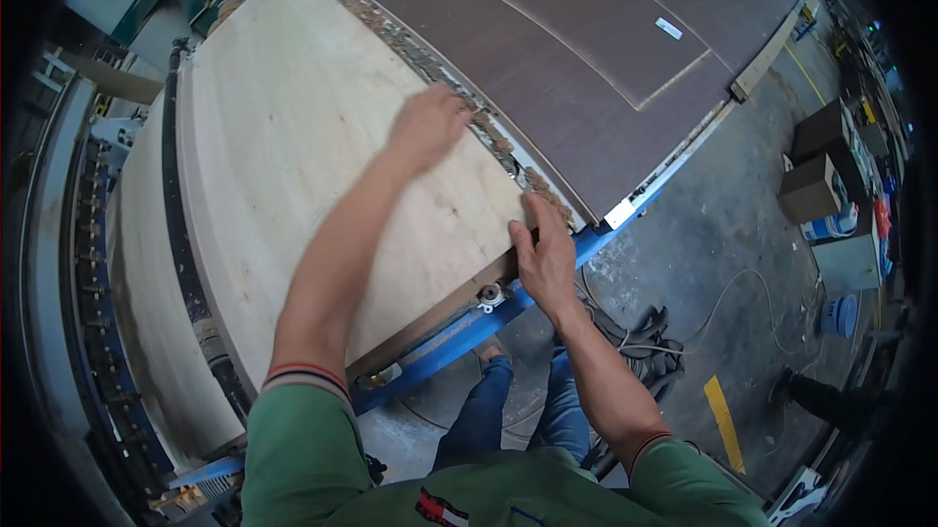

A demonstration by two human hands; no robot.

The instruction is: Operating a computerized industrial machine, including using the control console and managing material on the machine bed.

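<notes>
A pale plywood sheet (pixel 313 126) lies in front of me, on the left side of a blue-framed machine table. My left hand (pixel 430 124) is over its far right edge, fingertips pointing to the gap there; motion smears the fingers. At the near right corner of the sheet is my right hand (pixel 548 258), thumb and forefinger apart around the corner and touching it. Brown wood scraps (pixel 493 136) and torn bits line the strip along that edge. Beyond the strip is a large dark brown panel (pixel 586 48) with pale scored lines and a small label.
A black bar (pixel 181 224) crosses the sheet's left part. The blue frame (pixel 440 351) runs along the near side. Dark hoses or cables (pixel 650 341) are heaped on the floor at my right, near a yellow floor strip (pixel 724 424). Boxes (pixel 811 187) and a blue bucket (pixel 839 315) stand farther right.
</notes>
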